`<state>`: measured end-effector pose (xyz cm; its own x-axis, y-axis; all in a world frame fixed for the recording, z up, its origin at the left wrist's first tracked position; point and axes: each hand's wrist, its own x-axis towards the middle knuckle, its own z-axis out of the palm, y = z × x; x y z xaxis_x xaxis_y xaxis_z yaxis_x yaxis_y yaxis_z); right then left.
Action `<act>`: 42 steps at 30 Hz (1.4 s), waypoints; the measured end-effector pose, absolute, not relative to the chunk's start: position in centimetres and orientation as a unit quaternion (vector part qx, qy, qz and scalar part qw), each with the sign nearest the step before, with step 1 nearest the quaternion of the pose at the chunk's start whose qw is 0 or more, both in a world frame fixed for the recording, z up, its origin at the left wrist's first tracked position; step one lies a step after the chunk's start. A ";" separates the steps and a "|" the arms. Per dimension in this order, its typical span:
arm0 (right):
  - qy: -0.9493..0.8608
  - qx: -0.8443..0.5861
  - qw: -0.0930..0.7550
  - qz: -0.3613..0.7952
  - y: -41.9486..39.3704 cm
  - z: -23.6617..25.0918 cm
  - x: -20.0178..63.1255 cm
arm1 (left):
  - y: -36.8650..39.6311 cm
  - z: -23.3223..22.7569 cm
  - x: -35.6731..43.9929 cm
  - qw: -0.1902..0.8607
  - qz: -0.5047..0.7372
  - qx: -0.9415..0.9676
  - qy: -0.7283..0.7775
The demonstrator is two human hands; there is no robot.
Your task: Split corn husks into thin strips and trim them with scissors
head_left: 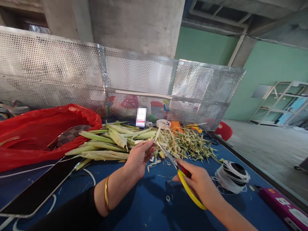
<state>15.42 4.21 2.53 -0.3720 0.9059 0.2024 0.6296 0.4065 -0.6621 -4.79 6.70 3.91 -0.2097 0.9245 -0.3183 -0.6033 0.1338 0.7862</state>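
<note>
A red bag (36, 134), phone (40, 189) and string spool (232, 176) surround the work. The left hand (139, 158) pinches a stalk (150, 141); the right hand (199, 184) grips scissors (179, 173), blades parted at it.

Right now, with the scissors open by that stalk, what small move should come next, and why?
Probably close the scissors in the right hand: the blades stand open, tips right at the stalk end pinched by the left hand, above clippings on the blue table.
</note>
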 end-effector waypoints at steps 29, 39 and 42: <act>-0.819 -0.512 0.210 0.150 4.6 3.2 16.8 | 8.2 3.8 -7.1 0.491 0.351 0.634 0.484; -0.821 -0.490 0.210 0.203 4.4 3.7 16.9 | 7.8 4.2 -6.9 0.535 0.348 0.615 0.464; -0.812 -0.482 0.215 0.248 4.4 3.7 17.0 | 7.7 4.2 -6.8 0.531 0.355 0.613 0.465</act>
